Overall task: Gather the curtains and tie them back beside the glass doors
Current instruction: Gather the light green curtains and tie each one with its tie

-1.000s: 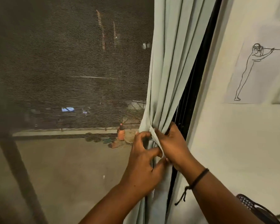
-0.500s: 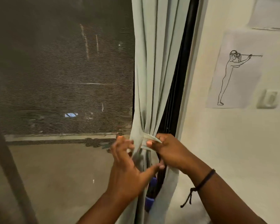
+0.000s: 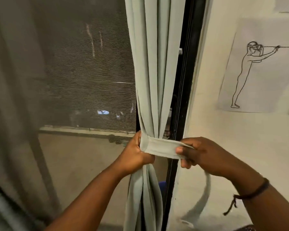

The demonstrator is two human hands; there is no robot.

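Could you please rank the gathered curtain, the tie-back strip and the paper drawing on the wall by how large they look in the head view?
1. gathered curtain
2. paper drawing
3. tie-back strip, though its loose tail hangs blurred below the right hand.

no readable text, wall sheet (image 3: 260,67) bears only a line drawing

Home room, curtain (image 3: 150,64) at screened balcony door (image 3: 83,72), drawing (image 3: 260,67) on wall (image 3: 240,147)

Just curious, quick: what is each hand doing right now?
Left hand: grips the gathered curtain.
Right hand: pinches the tie-back strip, pulled sideways.
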